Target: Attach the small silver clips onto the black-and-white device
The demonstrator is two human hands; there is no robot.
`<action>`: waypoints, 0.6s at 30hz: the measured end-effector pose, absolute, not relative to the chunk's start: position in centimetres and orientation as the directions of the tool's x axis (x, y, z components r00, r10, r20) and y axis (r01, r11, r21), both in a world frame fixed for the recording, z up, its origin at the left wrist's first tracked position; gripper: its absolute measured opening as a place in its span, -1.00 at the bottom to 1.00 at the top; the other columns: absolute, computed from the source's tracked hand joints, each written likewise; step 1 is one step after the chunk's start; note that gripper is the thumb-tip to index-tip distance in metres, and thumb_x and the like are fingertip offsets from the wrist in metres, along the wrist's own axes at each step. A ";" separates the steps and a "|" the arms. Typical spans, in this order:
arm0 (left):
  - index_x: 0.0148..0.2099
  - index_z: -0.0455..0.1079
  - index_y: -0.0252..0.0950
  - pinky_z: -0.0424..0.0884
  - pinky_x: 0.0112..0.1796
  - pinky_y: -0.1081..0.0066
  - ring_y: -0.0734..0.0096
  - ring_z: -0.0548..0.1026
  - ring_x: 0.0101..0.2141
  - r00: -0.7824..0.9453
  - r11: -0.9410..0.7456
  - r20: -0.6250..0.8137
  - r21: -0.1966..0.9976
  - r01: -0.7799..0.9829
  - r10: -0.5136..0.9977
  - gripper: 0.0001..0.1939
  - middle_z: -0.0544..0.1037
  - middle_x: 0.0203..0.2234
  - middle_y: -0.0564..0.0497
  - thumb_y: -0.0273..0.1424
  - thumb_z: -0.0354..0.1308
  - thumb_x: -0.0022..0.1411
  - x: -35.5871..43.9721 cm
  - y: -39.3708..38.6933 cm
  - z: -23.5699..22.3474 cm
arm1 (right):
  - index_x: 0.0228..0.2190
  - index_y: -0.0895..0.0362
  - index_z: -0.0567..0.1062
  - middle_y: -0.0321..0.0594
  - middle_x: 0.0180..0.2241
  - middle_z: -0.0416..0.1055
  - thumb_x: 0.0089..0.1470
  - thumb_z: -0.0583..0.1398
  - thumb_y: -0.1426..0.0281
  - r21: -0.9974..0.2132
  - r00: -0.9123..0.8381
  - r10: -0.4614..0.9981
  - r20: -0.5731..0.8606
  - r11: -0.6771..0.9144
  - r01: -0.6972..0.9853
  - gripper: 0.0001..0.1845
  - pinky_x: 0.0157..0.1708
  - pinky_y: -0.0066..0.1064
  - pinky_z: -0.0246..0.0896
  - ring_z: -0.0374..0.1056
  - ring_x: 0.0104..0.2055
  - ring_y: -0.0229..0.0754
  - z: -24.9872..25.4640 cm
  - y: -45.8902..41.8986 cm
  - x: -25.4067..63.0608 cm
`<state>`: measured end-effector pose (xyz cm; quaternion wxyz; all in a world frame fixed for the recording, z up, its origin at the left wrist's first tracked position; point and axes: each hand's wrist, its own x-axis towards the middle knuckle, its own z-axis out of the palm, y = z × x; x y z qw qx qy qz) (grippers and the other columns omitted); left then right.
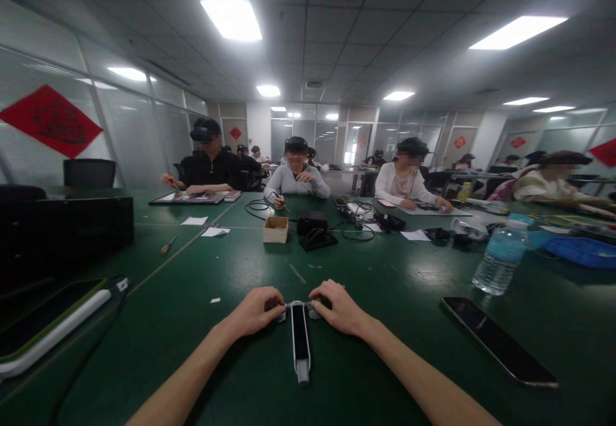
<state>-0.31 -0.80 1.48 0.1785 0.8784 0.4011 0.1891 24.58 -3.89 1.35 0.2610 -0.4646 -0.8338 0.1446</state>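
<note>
A slim device with a white rim and a long black face (300,333) lies on the green table in front of me, its narrow grey end towards me. Thin, short arms with small greyish parts stick out from both sides of its far end. My left hand (255,310) pinches the left side part between thumb and fingers. On the other side, my right hand (341,307) has its fingers curled round the right side part. Both forearms rest low over the table. The exact kind of device cannot be made out, and the fingertips partly cover the side parts.
A phone (498,339) and a water bottle (503,256) stand to the right, near a blue tray (584,251). Ahead are a small box (276,230), a black device (312,224) and cables. A screwdriver (168,245) lies left. Several people sit opposite.
</note>
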 end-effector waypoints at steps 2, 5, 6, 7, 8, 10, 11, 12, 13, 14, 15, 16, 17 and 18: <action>-0.26 0.45 -0.28 0.27 -0.36 0.44 0.39 0.41 -0.39 0.607 -0.616 0.192 0.465 0.636 0.772 -0.79 0.50 -0.39 0.02 -0.27 0.08 0.22 -0.3 -0.8 1.5 | -0.25 0.12 0.49 -0.20 -0.28 0.41 0.15 0.14 0.35 -0.490 -0.428 0.851 0.305 0.525 0.696 -0.83 -0.18 -0.30 0.17 0.26 -0.21 -0.17 1.3 -3.9 24.6; -0.26 0.45 -0.28 0.27 -0.35 0.44 0.39 0.41 -0.38 0.606 -0.614 0.186 0.458 0.643 0.773 -0.79 0.49 -0.39 0.02 -0.28 0.07 0.22 -0.3 -0.9 1.5 | -0.30 0.13 0.50 -0.20 -0.30 0.40 0.16 0.14 0.32 -0.477 -0.443 0.848 0.291 0.531 0.701 -0.82 -0.18 -0.30 0.17 0.26 -0.21 -0.16 1.1 -3.8 24.6; -0.26 0.45 -0.28 0.28 -0.34 0.44 0.39 0.41 -0.37 0.606 -0.614 0.184 0.455 0.646 0.774 -0.80 0.49 -0.39 0.02 -0.28 0.08 0.22 -0.3 -0.9 1.5 | -0.31 0.12 0.51 -0.20 -0.30 0.40 0.16 0.13 0.30 -0.475 -0.445 0.849 0.285 0.528 0.704 -0.81 -0.18 -0.30 0.17 0.26 -0.20 -0.16 1.1 -3.8 24.6; -0.26 0.45 -0.28 0.28 -0.34 0.44 0.39 0.41 -0.37 0.607 -0.614 0.183 0.451 0.647 0.774 -0.80 0.49 -0.39 0.02 -0.28 0.08 0.22 -0.3 -0.9 1.5 | -0.30 0.11 0.51 -0.20 -0.29 0.40 0.17 0.13 0.29 -0.477 -0.442 0.852 0.280 0.523 0.706 -0.80 -0.18 -0.29 0.17 0.26 -0.20 -0.16 1.1 -3.8 24.6; -0.25 0.45 -0.28 0.28 -0.33 0.44 0.39 0.41 -0.37 0.608 -0.616 0.182 0.449 0.648 0.773 -0.80 0.49 -0.38 0.02 -0.28 0.07 0.23 -0.3 -0.9 1.5 | -0.29 0.11 0.51 -0.20 -0.29 0.40 0.17 0.12 0.28 -0.481 -0.435 0.856 0.280 0.517 0.708 -0.79 -0.17 -0.29 0.17 0.26 -0.19 -0.16 1.2 -3.8 24.6; -0.24 0.45 -0.28 0.28 -0.33 0.44 0.39 0.41 -0.36 0.611 -0.616 0.179 0.449 0.647 0.771 -0.79 0.49 -0.37 0.02 -0.27 0.07 0.23 -0.4 -0.9 1.5 | -0.28 0.11 0.51 -0.20 -0.28 0.40 0.17 0.12 0.29 -0.487 -0.417 0.860 0.293 0.509 0.709 -0.80 -0.17 -0.29 0.16 0.26 -0.19 -0.16 1.3 -3.9 24.6; -0.24 0.45 -0.28 0.29 -0.33 0.44 0.39 0.41 -0.37 0.611 -0.616 0.178 0.449 0.647 0.772 -0.79 0.49 -0.37 0.03 -0.27 0.07 0.23 -0.4 -0.9 1.5 | -0.28 0.11 0.50 -0.20 -0.28 0.41 0.17 0.12 0.30 -0.487 -0.413 0.860 0.300 0.510 0.708 -0.81 -0.16 -0.29 0.16 0.26 -0.19 -0.16 1.4 -4.0 24.6; -0.24 0.45 -0.28 0.29 -0.33 0.44 0.39 0.41 -0.37 0.610 -0.614 0.176 0.450 0.648 0.773 -0.79 0.49 -0.37 0.03 -0.27 0.07 0.23 -0.4 -0.9 1.5 | -0.28 0.12 0.50 -0.20 -0.29 0.41 0.16 0.12 0.31 -0.487 -0.415 0.858 0.301 0.513 0.707 -0.81 -0.16 -0.29 0.17 0.26 -0.20 -0.16 1.5 -4.1 24.6; -0.25 0.45 -0.28 0.29 -0.33 0.44 0.39 0.41 -0.37 0.608 -0.612 0.176 0.452 0.649 0.774 -0.80 0.49 -0.38 0.03 -0.28 0.08 0.23 -0.3 -0.9 1.6 | -0.29 0.12 0.51 -0.20 -0.29 0.41 0.16 0.12 0.31 -0.485 -0.422 0.857 0.296 0.515 0.707 -0.81 -0.16 -0.29 0.17 0.26 -0.20 -0.16 1.5 -4.1 24.5; -0.25 0.45 -0.28 0.29 -0.34 0.44 0.39 0.41 -0.37 0.607 -0.611 0.176 0.452 0.650 0.775 -0.80 0.49 -0.38 0.03 -0.28 0.08 0.23 -0.3 -0.9 1.6 | -0.30 0.12 0.51 -0.19 -0.30 0.42 0.16 0.12 0.31 -0.482 -0.429 0.856 0.287 0.516 0.708 -0.80 -0.17 -0.29 0.17 0.26 -0.20 -0.16 1.6 -4.1 24.5; -0.25 0.45 -0.28 0.28 -0.34 0.44 0.39 0.40 -0.37 0.605 -0.610 0.176 0.453 0.650 0.776 -0.80 0.49 -0.38 0.03 -0.28 0.08 0.23 -0.3 -0.9 1.6 | -0.30 0.12 0.52 -0.19 -0.30 0.42 0.16 0.12 0.30 -0.481 -0.433 0.858 0.278 0.514 0.710 -0.80 -0.17 -0.29 0.17 0.26 -0.20 -0.16 1.6 -4.2 24.5; -0.25 0.45 -0.28 0.28 -0.34 0.45 0.40 0.40 -0.37 0.605 -0.610 0.177 0.454 0.650 0.777 -0.80 0.49 -0.38 0.03 -0.28 0.08 0.23 -0.3 -0.9 1.7 | -0.30 0.12 0.52 -0.19 -0.29 0.42 0.17 0.12 0.30 -0.481 -0.430 0.861 0.271 0.509 0.714 -0.79 -0.17 -0.29 0.18 0.27 -0.20 -0.16 1.7 -4.2 24.5; -0.25 0.45 -0.28 0.28 -0.34 0.45 0.40 0.40 -0.37 0.604 -0.609 0.178 0.454 0.650 0.777 -0.80 0.49 -0.38 0.03 -0.28 0.08 0.23 -0.3 -0.9 1.7 | -0.30 0.12 0.52 -0.19 -0.29 0.42 0.17 0.12 0.30 -0.482 -0.424 0.865 0.269 0.502 0.719 -0.78 -0.18 -0.29 0.18 0.27 -0.20 -0.16 1.7 -4.2 24.5; -0.25 0.45 -0.28 0.28 -0.34 0.45 0.40 0.40 -0.38 0.605 -0.610 0.176 0.453 0.651 0.777 -0.80 0.49 -0.38 0.03 -0.28 0.08 0.23 -0.3 -0.9 1.7 | -0.30 0.12 0.53 -0.18 -0.28 0.42 0.17 0.12 0.30 -0.481 -0.417 0.867 0.273 0.498 0.722 -0.79 -0.18 -0.30 0.18 0.27 -0.20 -0.16 1.6 -4.1 24.4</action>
